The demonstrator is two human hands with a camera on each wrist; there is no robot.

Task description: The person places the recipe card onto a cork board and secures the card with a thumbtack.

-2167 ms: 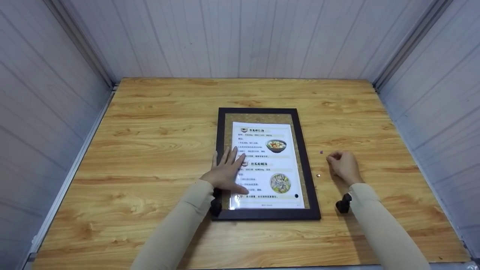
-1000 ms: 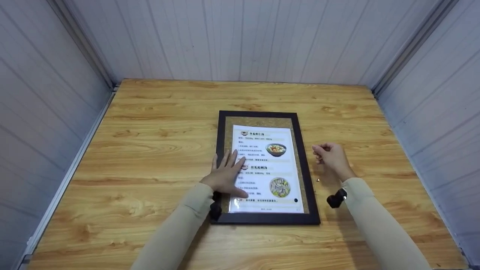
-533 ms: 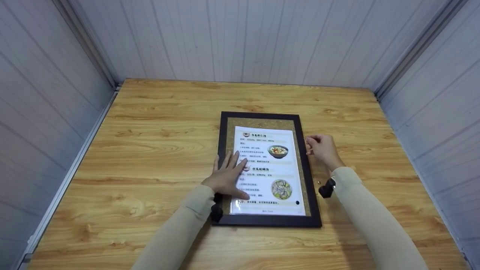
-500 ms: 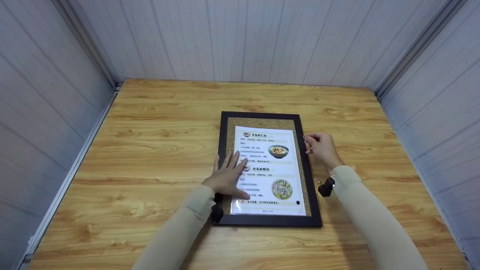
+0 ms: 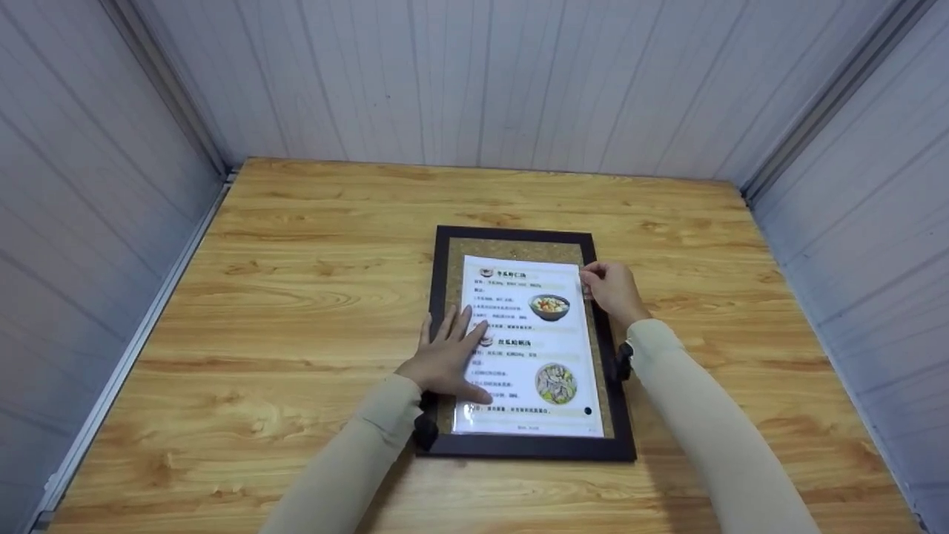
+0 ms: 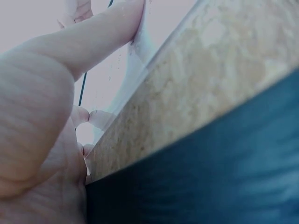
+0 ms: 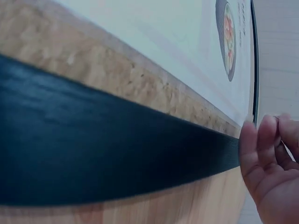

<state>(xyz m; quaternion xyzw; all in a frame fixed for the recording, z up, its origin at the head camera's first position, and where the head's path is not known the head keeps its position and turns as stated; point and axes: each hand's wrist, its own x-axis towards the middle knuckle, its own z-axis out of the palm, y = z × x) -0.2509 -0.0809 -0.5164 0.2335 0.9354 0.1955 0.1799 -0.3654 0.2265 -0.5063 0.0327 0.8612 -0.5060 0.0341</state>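
Observation:
A white printed sheet [image 5: 519,356] with food pictures lies on a cork board [image 5: 519,248] inside a dark frame [image 5: 511,446]. My left hand [image 5: 445,363] lies spread across the sheet's left side, thumb [image 6: 107,32] resting on its clear edge in the left wrist view. By the sheet's upper right corner, my right hand [image 5: 612,289] pinches something tiny between thumb and forefinger; a thin dark line [image 7: 276,117] shows at the fingertips in the right wrist view. A black round dot [image 5: 588,411] sits near the sheet's lower right corner.
The wood-grain table [image 5: 296,259] extends around the frame, with pale panel walls [image 5: 474,81] at the back and both sides. Black wrist devices sit at both cuffs, the right one [image 5: 624,361] over the frame's right edge.
My right hand has moved left from the table to the sheet's upper right edge. The small purple thing is gone from the table, and the shiny one is now out of sight. My left hand stays put.

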